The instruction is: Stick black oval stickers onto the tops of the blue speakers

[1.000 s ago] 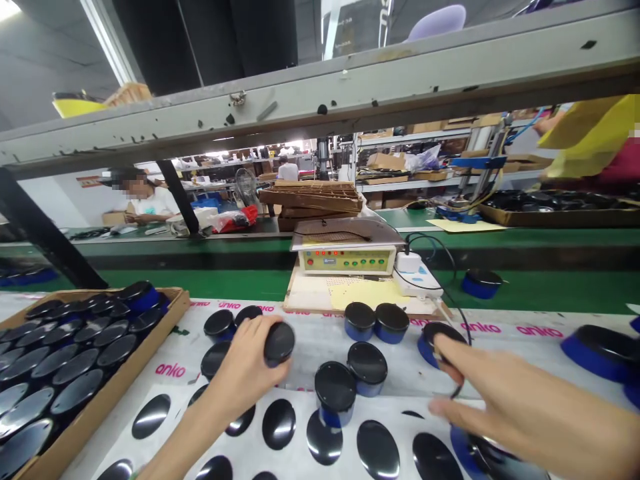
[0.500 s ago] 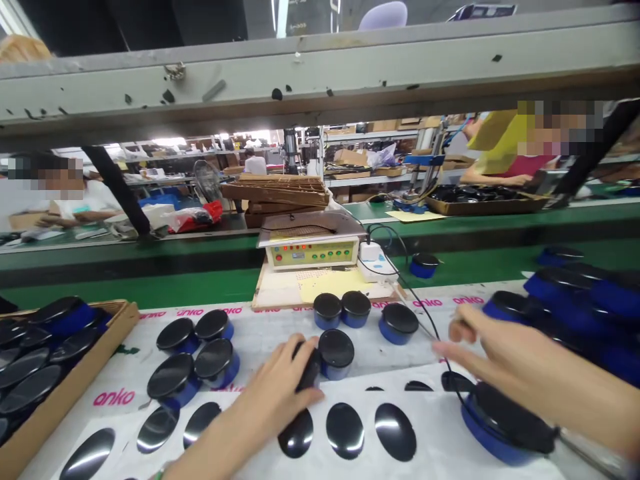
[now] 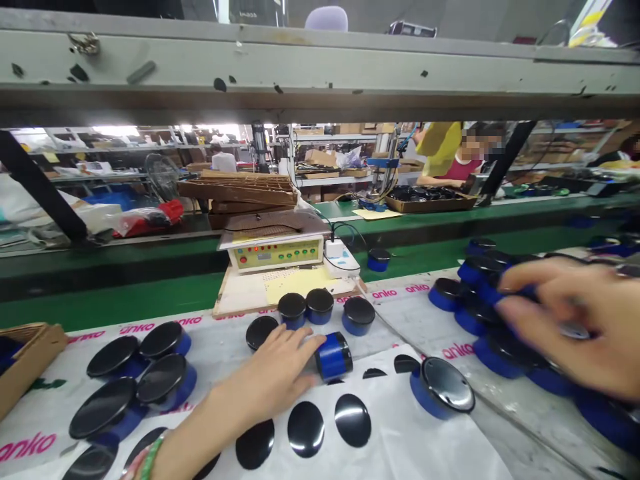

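My left hand [image 3: 283, 363] curls its fingers against a round blue case with a black top [image 3: 334, 357], which is tipped on its side. Just behind the fingers stands another black-topped case [image 3: 261, 332]. My right hand [image 3: 575, 320] is smeared by motion over a pile of blue-and-black cases [image 3: 505, 350] at the right; its fingers are too blurred to show a hold. A white sheet [image 3: 395, 433] bearing glossy black oval discs [image 3: 306, 429] lies in front of the left hand. One larger case [image 3: 444, 388] sits at that sheet's right edge.
Several upright cases [image 3: 167, 381] stand at the left, near a cardboard box [image 3: 35, 363]. Behind the work surface are a control unit with buttons [image 3: 277, 255] and a white power strip [image 3: 343, 263]. A beam [image 3: 320, 67] crosses overhead; a person [image 3: 463, 163] sits across the bench.
My view has swung right. My right hand has moved right, from above the larger case to the pile. The case at my left hand now lies tipped, blue side showing.
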Tool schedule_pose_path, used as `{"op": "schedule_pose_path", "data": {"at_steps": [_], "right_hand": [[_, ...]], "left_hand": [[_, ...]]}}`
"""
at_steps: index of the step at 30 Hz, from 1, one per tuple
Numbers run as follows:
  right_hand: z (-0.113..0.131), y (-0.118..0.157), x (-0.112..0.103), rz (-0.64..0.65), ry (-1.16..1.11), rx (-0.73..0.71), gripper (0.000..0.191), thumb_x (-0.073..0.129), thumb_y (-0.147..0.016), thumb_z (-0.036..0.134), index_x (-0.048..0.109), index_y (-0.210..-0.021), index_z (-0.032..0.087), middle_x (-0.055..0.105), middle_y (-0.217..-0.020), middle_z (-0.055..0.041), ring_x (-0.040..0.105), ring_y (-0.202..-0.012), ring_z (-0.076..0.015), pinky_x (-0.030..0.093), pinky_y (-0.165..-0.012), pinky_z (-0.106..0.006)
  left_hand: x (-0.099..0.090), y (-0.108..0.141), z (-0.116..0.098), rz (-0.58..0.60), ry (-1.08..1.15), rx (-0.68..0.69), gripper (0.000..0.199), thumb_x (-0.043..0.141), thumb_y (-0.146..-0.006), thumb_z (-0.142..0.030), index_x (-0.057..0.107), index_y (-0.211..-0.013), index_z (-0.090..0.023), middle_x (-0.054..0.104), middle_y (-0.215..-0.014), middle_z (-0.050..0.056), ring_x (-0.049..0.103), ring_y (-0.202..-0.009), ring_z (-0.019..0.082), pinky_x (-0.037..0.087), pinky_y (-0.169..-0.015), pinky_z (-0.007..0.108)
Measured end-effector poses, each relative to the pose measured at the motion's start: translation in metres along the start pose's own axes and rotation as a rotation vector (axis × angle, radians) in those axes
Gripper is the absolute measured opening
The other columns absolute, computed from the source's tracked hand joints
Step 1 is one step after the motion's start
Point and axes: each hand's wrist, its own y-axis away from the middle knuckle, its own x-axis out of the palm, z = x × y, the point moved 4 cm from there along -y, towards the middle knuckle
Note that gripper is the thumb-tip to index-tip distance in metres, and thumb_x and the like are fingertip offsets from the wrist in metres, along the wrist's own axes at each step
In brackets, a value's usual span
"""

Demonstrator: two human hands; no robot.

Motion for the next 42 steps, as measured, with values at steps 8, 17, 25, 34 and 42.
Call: {"op": "schedule_pose_path", "data": {"at_steps": [8,17,25,34,42], "right_hand": [[0.003,0.074,0.097,0.827,0.351,-0.075,0.012,0.054,-0.079,0.029,0.05,-0.088,0.022,0.068,-0.093,-0.0102,0.067,-0.069,-0.0323,0.035,-0.054,-0.035],[0.091,0.033,0.151,0.703,0.118,-0.441,0.022,0.06,-0.082,0.035,0.054,-0.095,0.019,0.064,-0.105,-0.0096,0.061,-0.062,-0.0227,0.033,-0.051,-0.032],[0.046,-0.045,0.143,0.566,0.163,-0.092,0.029,0.043,-0.095,0.042,0.054,-0.101,0.016,0.065,-0.083,-0.0048,0.06,-0.066,-0.0171,0.044,-0.057,-0.03],[-0.042,-0.131,0.189,0.526,0.216,0.274,0.028,0.058,-0.091,0.036,0.059,-0.108,0.014,0.062,-0.104,-0.0056,0.062,-0.087,-0.0168,0.053,-0.075,-0.036],[0.019,-0.102,0.107,0.325,-0.072,0.109,0.036,0.053,-0.082,0.056,0.046,-0.087,0.021,0.063,-0.098,-0.0061,0.06,-0.084,-0.0205,0.047,-0.066,-0.029]], "left_hand": [[0.024,-0.03,-0.024,-0.078,-0.004,0.074,0.042,0.068,-0.078,-0.034,0.053,-0.117,-0.026,0.053,-0.126,0.011,0.056,-0.108,0.033,0.047,-0.09,0.049],[0.018,0.002,0.023,-0.228,-0.005,-0.019,0.025,0.067,-0.079,-0.027,0.043,-0.08,-0.02,0.055,-0.121,0.008,0.045,-0.126,0.027,0.028,-0.113,0.05],[0.045,0.041,0.06,-0.505,0.085,-0.436,0.088,0.076,-0.068,-0.029,0.026,-0.141,-0.034,0.006,-0.156,0.011,0.021,-0.138,0.045,0.035,-0.101,0.065],[0.048,0.026,0.073,-0.33,0.428,-0.371,0.095,0.077,-0.066,-0.034,0.022,-0.144,-0.031,-0.001,-0.155,0.01,0.023,-0.14,0.038,0.033,-0.108,0.058],[-0.016,0.014,0.01,-0.486,1.408,-0.33,0.054,0.043,-0.089,-0.059,0.041,-0.136,-0.03,0.034,-0.146,0.01,0.047,-0.125,0.028,0.04,-0.104,0.047]]}}
